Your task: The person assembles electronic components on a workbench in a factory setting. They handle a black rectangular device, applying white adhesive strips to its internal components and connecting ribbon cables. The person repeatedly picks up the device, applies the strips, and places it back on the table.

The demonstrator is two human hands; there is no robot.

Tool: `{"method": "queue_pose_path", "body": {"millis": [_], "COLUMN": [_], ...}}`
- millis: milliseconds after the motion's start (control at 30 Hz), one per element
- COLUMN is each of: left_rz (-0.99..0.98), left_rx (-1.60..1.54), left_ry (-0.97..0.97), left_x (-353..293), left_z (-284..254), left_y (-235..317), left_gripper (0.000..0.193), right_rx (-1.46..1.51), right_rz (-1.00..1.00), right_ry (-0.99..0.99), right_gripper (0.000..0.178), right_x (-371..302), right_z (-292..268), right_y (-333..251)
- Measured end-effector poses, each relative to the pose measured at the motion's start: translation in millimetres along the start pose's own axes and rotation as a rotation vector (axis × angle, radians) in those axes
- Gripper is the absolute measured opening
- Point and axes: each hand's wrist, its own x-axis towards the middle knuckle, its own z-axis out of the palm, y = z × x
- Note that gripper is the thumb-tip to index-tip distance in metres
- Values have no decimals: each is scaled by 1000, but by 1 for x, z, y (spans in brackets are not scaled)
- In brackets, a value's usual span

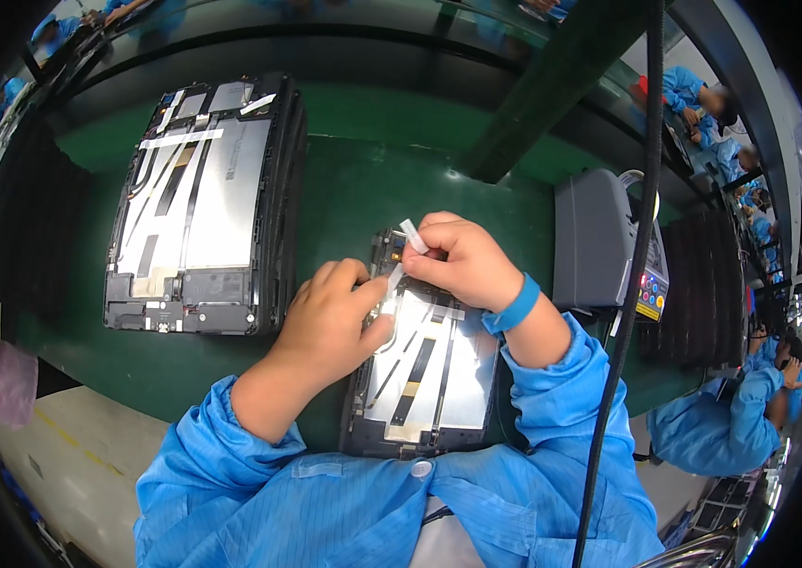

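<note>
An opened tablet-like device (429, 364) lies in front of me on the green bench, showing a silver panel, ribbon cables and black strips inside a dark frame. My right hand (462, 256) pinches a short white tape strip (412, 235) above the device's far end. Another white piece, perhaps the same tape, slants down toward my left fingertips. My left hand (325, 308) rests at the device's far left edge, its index fingertip close to that piece and the thumb apart below it. My fingers hide part of the device's upper left corner.
A stack of similar opened devices (193, 208) stands to the left. On the right sits a grey machine (595, 241) with a button panel, beside a dark stack (699, 284). A black cable (609, 379) hangs down at the right. People in blue work nearby.
</note>
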Motion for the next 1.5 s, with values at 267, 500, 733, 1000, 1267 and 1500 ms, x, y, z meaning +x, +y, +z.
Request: {"method": "queue_pose_path", "body": {"millis": [267, 500, 733, 1000, 1267, 1500], "left_rz": [-20, -18, 7, 1, 19, 115], "left_rx": [31, 38, 77, 360, 423, -112], "left_ry": [-29, -12, -24, -58, -66, 135], "left_x": [-1, -4, -5, -7, -7, -21], "left_z": [0, 4, 3, 11, 16, -1], "left_y": [2, 4, 5, 18, 17, 37], "left_gripper": [39, 41, 43, 43, 45, 60], "right_rx": [-180, -417, -500, -383, -500, -529], "right_rz": [302, 257, 221, -141, -191, -369], "right_ry": [-52, -1, 98, 224, 80, 56], "right_gripper": [29, 27, 20, 20, 36, 21], "right_x": [8, 11, 6, -26, -51, -86], "right_z": [-1, 5, 9, 15, 31, 15], "right_y": [-4, -6, -13, -19, -16, -45]}}
